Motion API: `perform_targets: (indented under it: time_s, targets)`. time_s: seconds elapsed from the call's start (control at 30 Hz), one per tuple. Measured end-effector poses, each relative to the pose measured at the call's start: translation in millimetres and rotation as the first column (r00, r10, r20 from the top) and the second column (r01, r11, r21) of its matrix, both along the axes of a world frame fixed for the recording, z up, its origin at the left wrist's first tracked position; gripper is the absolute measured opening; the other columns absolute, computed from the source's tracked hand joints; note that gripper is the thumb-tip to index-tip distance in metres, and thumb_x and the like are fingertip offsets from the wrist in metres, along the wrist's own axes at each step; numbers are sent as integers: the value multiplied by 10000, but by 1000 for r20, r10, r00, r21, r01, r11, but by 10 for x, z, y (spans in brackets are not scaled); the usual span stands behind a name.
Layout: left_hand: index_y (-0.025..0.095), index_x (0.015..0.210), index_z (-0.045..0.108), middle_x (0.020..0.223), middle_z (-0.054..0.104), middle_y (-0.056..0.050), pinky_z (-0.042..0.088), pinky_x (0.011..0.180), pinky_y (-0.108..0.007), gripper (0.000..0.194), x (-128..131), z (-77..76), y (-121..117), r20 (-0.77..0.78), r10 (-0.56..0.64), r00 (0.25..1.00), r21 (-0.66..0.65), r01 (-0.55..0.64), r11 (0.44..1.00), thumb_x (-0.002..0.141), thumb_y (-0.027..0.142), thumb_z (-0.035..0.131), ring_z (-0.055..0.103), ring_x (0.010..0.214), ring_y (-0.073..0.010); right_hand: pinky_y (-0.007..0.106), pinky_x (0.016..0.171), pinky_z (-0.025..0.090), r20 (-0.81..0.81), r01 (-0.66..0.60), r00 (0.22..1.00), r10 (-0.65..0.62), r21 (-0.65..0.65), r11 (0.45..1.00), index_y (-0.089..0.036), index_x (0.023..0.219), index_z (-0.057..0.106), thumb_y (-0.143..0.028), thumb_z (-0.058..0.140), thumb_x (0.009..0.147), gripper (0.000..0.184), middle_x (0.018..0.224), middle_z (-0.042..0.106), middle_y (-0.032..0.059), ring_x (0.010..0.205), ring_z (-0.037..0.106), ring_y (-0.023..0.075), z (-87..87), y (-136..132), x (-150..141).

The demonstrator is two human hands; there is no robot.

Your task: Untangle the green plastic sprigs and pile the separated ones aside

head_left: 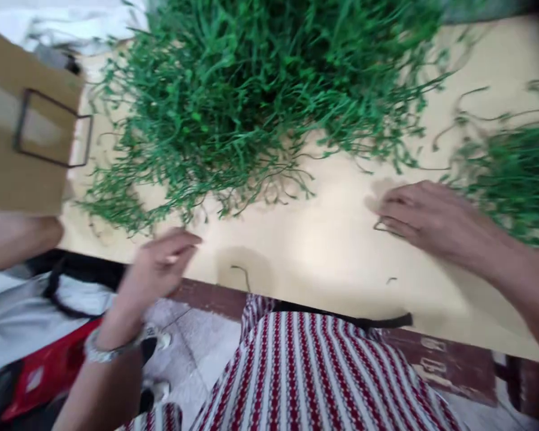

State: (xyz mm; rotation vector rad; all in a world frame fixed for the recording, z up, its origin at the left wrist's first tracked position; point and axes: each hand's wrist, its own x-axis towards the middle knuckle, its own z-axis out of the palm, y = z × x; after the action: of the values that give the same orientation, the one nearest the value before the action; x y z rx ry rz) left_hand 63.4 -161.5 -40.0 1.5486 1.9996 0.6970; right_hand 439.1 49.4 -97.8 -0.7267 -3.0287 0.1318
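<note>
A big heap of thin green stalks (233, 102) covers the far middle of a pale yellow table (332, 251). My right hand (424, 218) lies palm down on the table beside a smaller green pile (516, 173), fingers stretched out and touching a loose stalk. My left hand (159, 269), with a metal watch at the wrist, hovers over the table's near edge just below the big heap; it is blurred by motion, fingers held loosely together, and I cannot see anything in them.
A brown paper bag (22, 131) with a dark handle stands at the left. Another person's arm (20, 239) rests below it. A red crate (49, 371) sits on the floor at left. Single stalks lie scattered near the table's front edge.
</note>
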Motion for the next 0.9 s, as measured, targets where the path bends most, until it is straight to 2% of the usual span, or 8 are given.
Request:
perform_targets:
  time_s: [0.13,0.27,0.37,0.5,0.6,0.67,0.8,0.9]
  targets:
    - [165,994,624,972,589,-95,452,754,-306,244,355,-380,-33,-192,-359,913,-59,354,933,785,132,503,549,881,-186,326,696,378,-11,-72,997,74,116,991,-179,741,590,-282,444,845,207,773,575,102,754,467,195,-161,66,8]
    - [153,758,608,771,580,-63,428,681,-317,129,480,-551,-107,-344,-357,868,25,389,921,798,114,492,515,743,-165,332,639,375,-52,-2,999,9,140,990,-191,659,478,-238,384,828,198,656,517,71,659,451,196,-140,3,13]
    - [152,731,564,696,559,-37,416,638,-293,111,570,-586,-32,-312,-289,905,185,356,916,786,78,503,498,681,-141,284,564,369,-180,196,961,-211,-95,976,-192,726,455,-245,404,826,123,649,510,39,598,452,156,-7,-180,-73]
    - [152,755,541,682,554,-28,408,629,-283,78,880,-512,317,-240,-236,942,346,310,886,775,80,520,495,671,-131,202,546,403,-335,53,836,-435,-739,672,-197,1021,473,-281,456,844,196,751,530,7,628,507,97,251,-521,-384]
    - [158,697,522,629,541,-12,379,599,-280,100,1157,-420,647,-285,-226,931,471,342,813,767,86,520,468,615,-120,184,530,384,-271,-61,824,-497,-915,398,-172,1128,473,-275,474,831,315,702,491,-16,597,472,75,323,-664,-643]
    - [160,651,505,601,533,-10,363,580,-279,135,1314,-381,838,-328,-212,921,536,366,761,761,82,512,453,586,-118,187,514,359,-209,-28,817,-537,-945,326,-154,1071,522,-282,490,810,292,658,466,-28,571,436,71,287,-667,-734]
    - [163,617,499,576,529,-16,363,572,-281,165,1540,-358,1097,-366,-216,905,569,401,718,763,84,496,467,587,-130,192,451,282,-109,97,833,-542,-936,339,-152,706,539,-320,480,810,206,563,392,-48,497,349,60,228,-561,-677]
    - [150,787,562,689,592,-35,396,630,-288,76,1580,-325,1185,-347,-261,901,559,423,714,778,101,504,524,677,-143,204,442,278,-149,151,848,-509,-852,501,-167,687,523,-287,433,842,215,563,412,-42,483,357,67,355,-414,-430]
